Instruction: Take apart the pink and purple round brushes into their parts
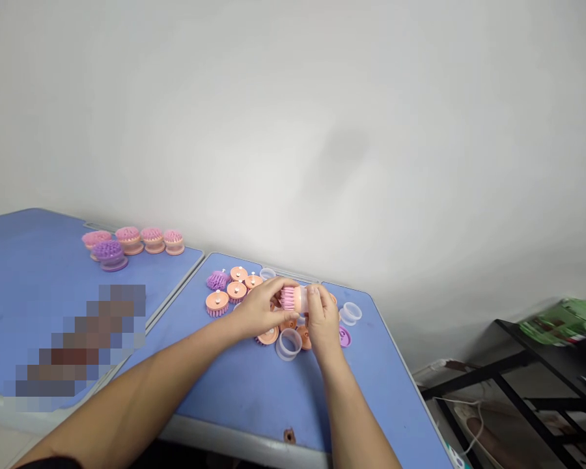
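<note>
From here I see two blue desks meeting at grey edges. Along the back of the left blue surface (29, 225) sit four pink-bristled brushes (146, 240) and a purple-bristled brush (110, 254), with a blurred patch hiding something nearer me. The right blue surface (254, 384) carries orange brush bases (217, 303) with white pegs, a purple bristle head (217, 281), and clear plastic rings (288, 344), loosely scattered.

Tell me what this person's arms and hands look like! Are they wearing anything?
Both arms are bare, and neither the left hand nor the right hand has a glove, ring or bracelet. The left arm has a dark sleeve just showing at the bottom edge of the view.
</note>
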The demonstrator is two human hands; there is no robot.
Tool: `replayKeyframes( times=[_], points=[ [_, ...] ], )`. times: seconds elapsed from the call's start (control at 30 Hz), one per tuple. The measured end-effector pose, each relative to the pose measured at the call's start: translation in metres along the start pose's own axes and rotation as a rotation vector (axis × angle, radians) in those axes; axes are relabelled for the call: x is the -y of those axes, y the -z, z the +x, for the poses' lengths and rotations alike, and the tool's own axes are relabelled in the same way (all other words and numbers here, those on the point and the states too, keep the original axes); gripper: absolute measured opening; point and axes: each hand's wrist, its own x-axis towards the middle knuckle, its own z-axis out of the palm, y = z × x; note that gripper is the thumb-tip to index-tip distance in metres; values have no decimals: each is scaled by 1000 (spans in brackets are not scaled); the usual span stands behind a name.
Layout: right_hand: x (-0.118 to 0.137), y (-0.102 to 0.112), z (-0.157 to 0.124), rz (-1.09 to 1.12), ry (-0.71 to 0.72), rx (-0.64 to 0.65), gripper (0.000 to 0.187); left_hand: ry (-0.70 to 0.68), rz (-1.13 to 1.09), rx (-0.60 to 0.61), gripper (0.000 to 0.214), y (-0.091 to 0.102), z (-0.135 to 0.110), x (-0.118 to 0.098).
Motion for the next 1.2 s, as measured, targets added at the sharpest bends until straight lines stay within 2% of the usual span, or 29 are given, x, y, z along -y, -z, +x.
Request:
replayKeyframes(
  times=[0.07,0.17,0.23,0.3,0.43,0.53,0.67,0.77,0.87,0.97,1.13,1.2],
  points=[
    [0,0,-1,16,-6,18,42,133,-65,40,54,2,1,2],
    [1,-1,-2,38,-11,46,42,332,-82,103,78,6,3,5],
    [1,-1,-2,39,-15,51,42,306,-74,48,79,7,3,5],
    [1,-1,-1,38,-24,43,42,201,-106,-27,62,5,2,3],
    [1,0,0,71,-47,30,41,105,-175,-12,69,-4,0,-2],
    [3,4,1,108,-69,82,35,75,-226,-28,53,-6,1,-1],
    [7,11,1,192,-104,232,35,152,-347,-28,38,-2,5,3],
    [8,16,1,313,-101,322,44,252,-418,-27,38,1,7,4],
    [8,17,2,412,-117,342,63,290,-498,-38,40,2,6,3],
    [7,17,2,374,-184,316,73,258,-528,-47,44,1,6,2],
    [10,14,3,204,-195,319,47,183,-487,-61,45,0,7,1],
    [11,14,3,194,-172,311,41,223,-451,-69,43,1,7,0]
  ],
)
